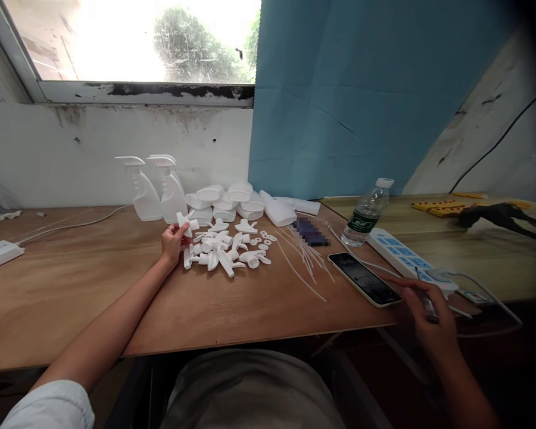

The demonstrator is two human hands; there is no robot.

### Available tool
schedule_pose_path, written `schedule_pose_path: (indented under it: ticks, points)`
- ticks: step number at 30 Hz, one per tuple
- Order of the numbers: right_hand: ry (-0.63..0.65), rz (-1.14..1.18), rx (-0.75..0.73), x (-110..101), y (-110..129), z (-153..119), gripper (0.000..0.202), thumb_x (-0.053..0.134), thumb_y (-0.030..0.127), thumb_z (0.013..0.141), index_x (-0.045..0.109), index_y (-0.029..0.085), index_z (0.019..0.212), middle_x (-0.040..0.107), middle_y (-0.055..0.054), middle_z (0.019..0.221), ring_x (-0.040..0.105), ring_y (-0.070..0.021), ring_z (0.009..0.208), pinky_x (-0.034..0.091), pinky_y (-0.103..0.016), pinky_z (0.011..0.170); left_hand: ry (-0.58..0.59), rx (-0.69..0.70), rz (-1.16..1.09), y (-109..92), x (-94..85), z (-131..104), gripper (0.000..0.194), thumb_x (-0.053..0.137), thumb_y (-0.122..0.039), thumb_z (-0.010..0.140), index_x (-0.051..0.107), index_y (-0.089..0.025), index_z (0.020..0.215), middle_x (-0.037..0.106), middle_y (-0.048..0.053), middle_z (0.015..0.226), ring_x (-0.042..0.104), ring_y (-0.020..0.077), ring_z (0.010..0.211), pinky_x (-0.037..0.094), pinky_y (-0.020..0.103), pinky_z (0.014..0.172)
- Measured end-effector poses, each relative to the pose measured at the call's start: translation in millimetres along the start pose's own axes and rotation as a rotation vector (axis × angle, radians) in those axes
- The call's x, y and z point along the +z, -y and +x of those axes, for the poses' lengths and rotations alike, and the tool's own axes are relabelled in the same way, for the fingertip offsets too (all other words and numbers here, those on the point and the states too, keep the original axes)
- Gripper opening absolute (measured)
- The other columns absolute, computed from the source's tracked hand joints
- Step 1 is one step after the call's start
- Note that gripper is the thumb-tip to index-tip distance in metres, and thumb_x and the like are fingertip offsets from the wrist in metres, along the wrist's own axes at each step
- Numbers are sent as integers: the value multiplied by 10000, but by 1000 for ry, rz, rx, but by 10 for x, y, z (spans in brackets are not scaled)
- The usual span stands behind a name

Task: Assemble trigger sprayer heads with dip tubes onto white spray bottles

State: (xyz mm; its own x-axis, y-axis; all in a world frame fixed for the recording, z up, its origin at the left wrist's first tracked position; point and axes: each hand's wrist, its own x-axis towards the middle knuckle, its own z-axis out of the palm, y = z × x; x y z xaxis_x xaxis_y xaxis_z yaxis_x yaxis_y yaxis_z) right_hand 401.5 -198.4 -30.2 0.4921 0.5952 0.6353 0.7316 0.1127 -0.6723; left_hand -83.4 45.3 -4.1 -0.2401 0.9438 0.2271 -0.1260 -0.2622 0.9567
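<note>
My left hand point(173, 243) is closed around a white trigger spray head point(186, 225), raised at the left edge of a heap of similar spray heads point(217, 245). Small white rings point(264, 241) and thin white dip tubes point(307, 256) lie to the right of the heap. At the right, my right hand point(431, 319) grips a dark, slim pen-like object point(430, 307); its exact kind is unclear. One finger of that hand reaches to the lower right edge of a phone point(364, 279), whose lit screen shows the time.
Assembled spray bottles point(146, 199) stand at the back left, beside a pile of white bottles point(227, 199). A water bottle point(367, 215) and a power strip point(404, 253) with a plugged-in cable are on the right. Another power strip point(0, 256) lies far left. A blurred dark item point(311, 231) sits mid-table.
</note>
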Motion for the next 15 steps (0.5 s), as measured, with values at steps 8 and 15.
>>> schedule_pose_path:
  ticks: [8, 15]
  points:
    - [-72, -9, -12, -6, -194, 22, 194, 541, 443, 817, 563, 283, 925, 614, -69, 989, 601, -307, 1043, 430, -452, 962, 11, 12, -12, -7, 5, -5, 434, 755, -492, 627, 544, -158, 805, 582, -20, 606, 527, 116, 439, 412, 232, 431]
    - [-122, -6, 2, -2, -18, 26, 193, 545, 432, 806, 575, 261, 890, 623, -89, 956, 607, -314, 1005, 439, -470, 932, 13, 39, -6, -3, -6, -2, 431, 747, -489, 642, 544, -159, 829, 579, -17, 635, 525, 114, 440, 422, 240, 438]
